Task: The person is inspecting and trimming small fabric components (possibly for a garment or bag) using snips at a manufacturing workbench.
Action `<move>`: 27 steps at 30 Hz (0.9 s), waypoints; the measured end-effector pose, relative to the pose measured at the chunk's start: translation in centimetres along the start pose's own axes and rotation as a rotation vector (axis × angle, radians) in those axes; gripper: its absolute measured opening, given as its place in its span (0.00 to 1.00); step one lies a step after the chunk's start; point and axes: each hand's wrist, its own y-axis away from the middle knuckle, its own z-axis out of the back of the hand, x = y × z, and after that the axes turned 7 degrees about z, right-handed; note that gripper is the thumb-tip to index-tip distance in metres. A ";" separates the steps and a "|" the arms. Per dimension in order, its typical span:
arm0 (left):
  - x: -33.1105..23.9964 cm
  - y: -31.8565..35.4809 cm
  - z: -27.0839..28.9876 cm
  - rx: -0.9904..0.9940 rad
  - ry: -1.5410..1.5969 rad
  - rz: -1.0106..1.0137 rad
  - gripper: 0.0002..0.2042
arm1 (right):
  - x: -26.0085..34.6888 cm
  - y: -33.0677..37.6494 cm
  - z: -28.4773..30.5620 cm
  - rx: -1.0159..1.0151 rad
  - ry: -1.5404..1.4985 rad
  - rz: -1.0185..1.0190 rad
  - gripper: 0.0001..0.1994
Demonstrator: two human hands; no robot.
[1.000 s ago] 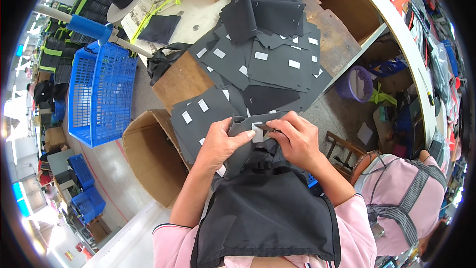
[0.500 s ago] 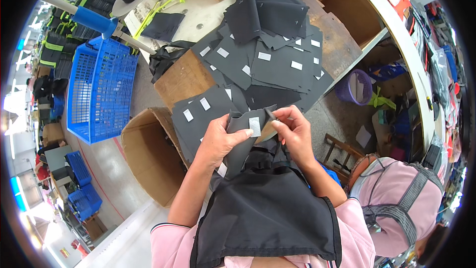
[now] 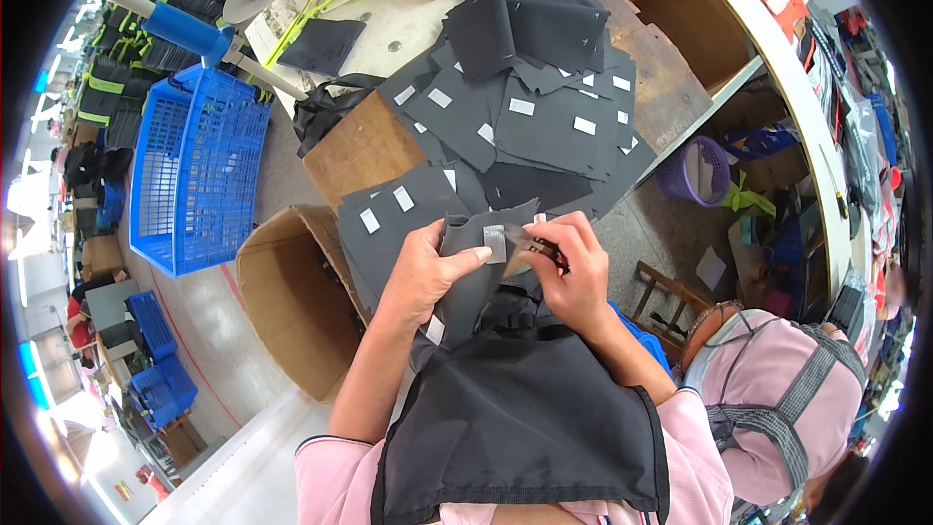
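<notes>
My left hand (image 3: 420, 274) pinches a dark grey fabric piece (image 3: 468, 288), its thumb lying beside a white label (image 3: 496, 251) near the upper edge. Close by on the right, my right hand (image 3: 577, 270) is closed around small dark thread snips (image 3: 550, 251). Their blades are blurred and point at the fabric's right edge beside the label. Whether they touch the cloth cannot be made out. Beyond my hands lie overlapping grey fabric pieces (image 3: 544, 141) with white labels, and a heap of plain dark pieces (image 3: 554, 24) rests on top of them.
An open cardboard box (image 3: 282, 331) stands to my left, with a blue plastic crate (image 3: 199, 175) farther out. The worn wooden board (image 3: 364, 151) carries the fabric. At right are a purple basket (image 3: 692, 170) and a person in pink (image 3: 777, 399) close by.
My right hand has shifted from pinching at the fabric's upper right corner to a fuller grip, and the snips now show with their blades toward the label. My left hand keeps its hold.
</notes>
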 end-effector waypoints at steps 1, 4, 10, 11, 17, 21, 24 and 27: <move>0.2 -0.2 0.2 0.018 0.027 0.004 0.14 | 0.3 0.1 0.0 0.012 0.019 0.027 0.10; 0.3 -0.7 0.7 0.028 0.098 0.030 0.15 | -0.9 -0.7 -0.6 0.036 -0.043 -0.089 0.10; -0.1 -1.9 3.1 -0.018 0.287 0.132 0.16 | -0.5 0.5 0.5 0.145 -0.185 -0.112 0.10; -0.2 -2.2 3.3 -0.039 0.315 0.156 0.16 | -0.4 0.8 0.4 0.202 -0.193 -0.096 0.10; 1.7 -3.3 5.7 -0.147 0.475 0.212 0.19 | -0.9 2.6 0.7 0.304 -0.289 -0.165 0.10; 1.8 -3.5 6.7 -0.073 0.509 0.171 0.19 | -2.3 2.5 0.6 0.194 -0.585 -0.600 0.17; 3.8 -4.8 8.4 -0.277 0.258 0.023 0.24 | -5.2 2.5 0.0 0.080 -0.600 -0.709 0.12; 10.1 -6.8 14.2 -0.580 -0.092 -0.117 0.28 | -7.2 1.1 -0.5 0.115 -0.416 -0.660 0.07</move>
